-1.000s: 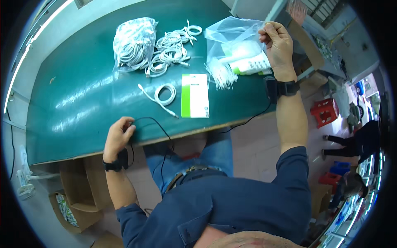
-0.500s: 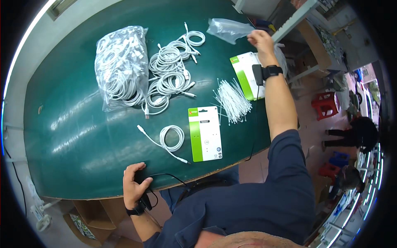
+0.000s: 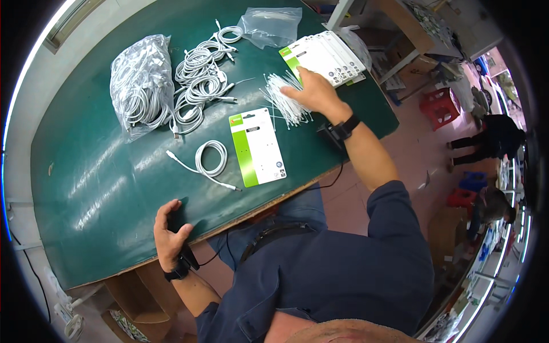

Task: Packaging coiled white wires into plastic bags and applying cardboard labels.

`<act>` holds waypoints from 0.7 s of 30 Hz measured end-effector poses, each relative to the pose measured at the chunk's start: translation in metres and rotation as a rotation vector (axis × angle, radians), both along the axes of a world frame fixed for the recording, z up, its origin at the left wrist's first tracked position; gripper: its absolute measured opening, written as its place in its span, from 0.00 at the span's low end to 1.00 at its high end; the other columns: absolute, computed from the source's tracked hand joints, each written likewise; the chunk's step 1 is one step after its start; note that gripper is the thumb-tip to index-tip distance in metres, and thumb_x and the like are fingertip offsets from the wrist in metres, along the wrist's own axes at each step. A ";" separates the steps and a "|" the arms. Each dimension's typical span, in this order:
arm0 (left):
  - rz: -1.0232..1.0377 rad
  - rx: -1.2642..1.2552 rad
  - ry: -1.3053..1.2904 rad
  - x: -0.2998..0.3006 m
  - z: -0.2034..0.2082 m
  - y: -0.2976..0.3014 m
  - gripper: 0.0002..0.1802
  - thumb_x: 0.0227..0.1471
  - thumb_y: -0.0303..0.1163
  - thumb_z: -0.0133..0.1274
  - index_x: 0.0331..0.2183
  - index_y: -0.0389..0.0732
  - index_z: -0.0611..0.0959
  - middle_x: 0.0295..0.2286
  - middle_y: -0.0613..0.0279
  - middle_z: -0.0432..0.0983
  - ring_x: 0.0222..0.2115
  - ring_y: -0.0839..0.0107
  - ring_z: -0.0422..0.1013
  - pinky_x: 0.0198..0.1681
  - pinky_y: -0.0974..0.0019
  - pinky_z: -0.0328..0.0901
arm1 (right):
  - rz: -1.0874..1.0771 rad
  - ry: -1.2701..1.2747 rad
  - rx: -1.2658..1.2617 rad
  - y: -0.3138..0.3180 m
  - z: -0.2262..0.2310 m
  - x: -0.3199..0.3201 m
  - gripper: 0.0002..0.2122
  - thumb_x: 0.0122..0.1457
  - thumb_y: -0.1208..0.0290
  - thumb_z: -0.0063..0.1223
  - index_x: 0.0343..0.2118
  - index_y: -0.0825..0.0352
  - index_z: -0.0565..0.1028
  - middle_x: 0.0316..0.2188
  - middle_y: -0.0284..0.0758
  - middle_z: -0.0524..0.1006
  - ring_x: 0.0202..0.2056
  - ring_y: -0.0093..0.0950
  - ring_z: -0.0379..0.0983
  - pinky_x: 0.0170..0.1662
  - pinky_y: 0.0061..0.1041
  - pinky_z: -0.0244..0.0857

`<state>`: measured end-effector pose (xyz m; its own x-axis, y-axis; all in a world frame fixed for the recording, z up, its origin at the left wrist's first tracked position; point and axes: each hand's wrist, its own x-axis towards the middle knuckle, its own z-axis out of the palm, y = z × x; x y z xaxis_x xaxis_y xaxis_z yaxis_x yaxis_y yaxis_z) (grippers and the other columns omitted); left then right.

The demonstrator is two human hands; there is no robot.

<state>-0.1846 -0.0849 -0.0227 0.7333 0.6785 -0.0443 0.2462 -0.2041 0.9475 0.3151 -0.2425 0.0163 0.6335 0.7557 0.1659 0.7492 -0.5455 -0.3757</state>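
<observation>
Table: green and wide, with the lone card lying near its front edge
Full bag: left of the lone card and farther back, stuffed with white cables, so most of the cables look to be waiting in there
Loose cables: a heap of coils, out of the bag, left of the lone card and farther back, not on any card
Card pile: right of the lone card and farther back, fanned out, with no cable on the cards I can see
Clear bag: lies flat, far past the lone card
Lone card: green and white, flat, no cable on it
Right hand: past the lone card, over the ties, thumb and finger wide apart, cannot tell if it has hold of a tie
Left hand: left of the lone card and nearer the person, half open, nothing seen in it
Lone cable: just left of the lone card, coiled, its two ends sticking out, cannot tell if it is tied
Ties: thin, white, in a messy bunch just past the lone card
</observation>
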 end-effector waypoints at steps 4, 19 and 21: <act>-0.007 0.024 -0.018 0.004 0.002 0.000 0.41 0.44 0.41 0.71 0.56 0.32 0.76 0.50 0.57 0.77 0.54 0.65 0.71 0.62 0.62 0.61 | -0.023 -0.093 -0.123 -0.001 -0.005 -0.036 0.37 0.55 0.45 0.63 0.56 0.75 0.71 0.50 0.51 0.78 0.51 0.48 0.74 0.56 0.39 0.67; -0.013 0.075 -0.034 0.000 -0.003 -0.005 0.38 0.49 0.42 0.70 0.56 0.34 0.77 0.50 0.56 0.77 0.54 0.65 0.72 0.62 0.62 0.62 | 0.390 -0.173 0.191 -0.036 -0.048 -0.020 0.16 0.60 0.76 0.56 0.52 0.66 0.76 0.45 0.40 0.80 0.49 0.42 0.75 0.54 0.39 0.68; -0.012 0.076 -0.029 0.000 -0.003 -0.005 0.38 0.49 0.42 0.70 0.56 0.34 0.77 0.50 0.56 0.77 0.54 0.65 0.72 0.62 0.62 0.62 | 0.432 -0.159 0.217 -0.054 -0.043 -0.022 0.15 0.58 0.78 0.57 0.50 0.66 0.78 0.44 0.39 0.81 0.47 0.41 0.76 0.53 0.38 0.69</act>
